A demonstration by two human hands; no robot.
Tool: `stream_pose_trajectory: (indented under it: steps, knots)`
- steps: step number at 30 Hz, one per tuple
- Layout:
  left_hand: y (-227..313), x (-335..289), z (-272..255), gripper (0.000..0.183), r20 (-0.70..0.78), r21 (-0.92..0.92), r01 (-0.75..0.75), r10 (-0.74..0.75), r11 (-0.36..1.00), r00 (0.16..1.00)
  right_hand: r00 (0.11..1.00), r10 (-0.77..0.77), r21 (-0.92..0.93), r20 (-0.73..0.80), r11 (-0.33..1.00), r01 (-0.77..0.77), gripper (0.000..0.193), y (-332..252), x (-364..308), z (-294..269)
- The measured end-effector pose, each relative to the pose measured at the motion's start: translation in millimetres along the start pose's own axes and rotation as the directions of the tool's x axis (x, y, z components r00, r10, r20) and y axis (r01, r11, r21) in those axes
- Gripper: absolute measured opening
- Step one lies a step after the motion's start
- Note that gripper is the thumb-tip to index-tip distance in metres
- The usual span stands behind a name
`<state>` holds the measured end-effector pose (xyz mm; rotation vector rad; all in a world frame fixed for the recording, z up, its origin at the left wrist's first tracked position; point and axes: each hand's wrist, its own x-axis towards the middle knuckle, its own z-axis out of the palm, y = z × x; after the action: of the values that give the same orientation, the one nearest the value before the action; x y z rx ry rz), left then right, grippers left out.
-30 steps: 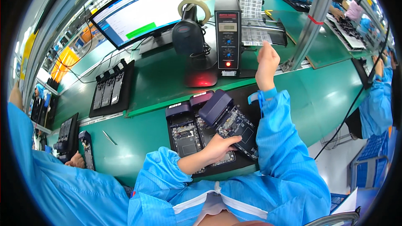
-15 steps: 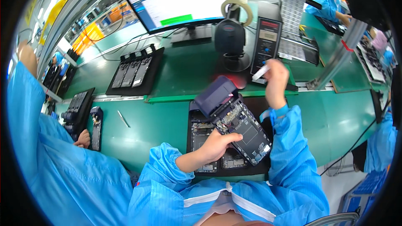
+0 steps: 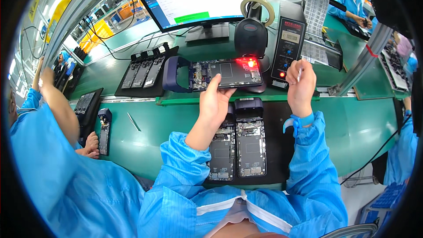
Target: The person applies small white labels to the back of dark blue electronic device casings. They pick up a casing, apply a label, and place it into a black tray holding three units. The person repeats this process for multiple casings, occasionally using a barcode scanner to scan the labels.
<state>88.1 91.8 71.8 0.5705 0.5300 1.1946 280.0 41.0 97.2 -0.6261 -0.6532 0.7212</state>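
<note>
My left hand point(image 3: 214, 103) grips an opened handheld device point(image 3: 224, 74), thumb on its bare circuit side. The device lies sideways, its dark purple end frame point(image 3: 173, 74) pointing left. Red light falls on its right end, just below a black barcode scanner point(image 3: 250, 37) on a stand. My right hand point(image 3: 302, 81) is closed, with a small white strip point(image 3: 300, 73) pinched in its fingers, in front of a black counter box point(image 3: 288, 44). Below, two similar opened devices, a left one point(image 3: 221, 154) and a right one point(image 3: 251, 145), rest on a black mat point(image 3: 278, 158).
Behind stands a monitor point(image 3: 198, 2); a tape roll point(image 3: 269, 11) sits above the scanner. A label sheet point(image 3: 315, 11) hangs beside the counter box. More devices fill a black tray point(image 3: 143, 71). Tweezers point(image 3: 133, 122) lie near a co-worker's hand point(image 3: 91, 144) at left.
My left hand has raised the device up and away from the mat and turned it sideways under the scanner. My right hand has shifted slightly right and lower with the white strip.
</note>
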Motion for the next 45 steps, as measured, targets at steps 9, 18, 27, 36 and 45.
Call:
stream_pose_trajectory:
  steps: [9, 18, 27, 36, 45]
  knots:
    - [-6.2, -32.7, 7.4, 0.026, 0.017, 0.243, -0.069, 0.067, 0.968, 0.998, 0.935, -0.12, -0.262, 0.333, 0.941, 0.214, 0.018, -43.9, -40.1, 32.3]
    - [-0.7, -63.8, 20.5, 0.056, 0.626, 0.625, -0.463, -0.049, 0.628, 0.779, 0.706, -0.172, -0.211, 0.687, 0.882, 0.421, 0.041, -72.4, -87.8, 43.7]
    - [-7.0, -59.7, 18.9, 0.062, 0.594, 0.674, -0.452, -0.065, 0.584, 0.802, 0.734, -0.147, -0.35, 0.663, 0.806, 0.477, 0.035, -76.8, -85.7, 46.4]
    - [-3.9, -67.9, 26.7, 0.062, 0.633, 0.677, -0.545, -0.012, 0.495, 0.774, 0.817, -0.202, -0.292, 0.54, 0.866, 0.407, 0.042, -73.1, -97.3, 53.3]
    - [4.0, -82.5, 32.1, 0.049, 0.758, 0.465, -0.478, -0.056, 0.745, 0.65, 0.384, -0.35, -0.422, 0.854, -0.034, 0.906, 0.053, -73.8, -82.9, 46.6]
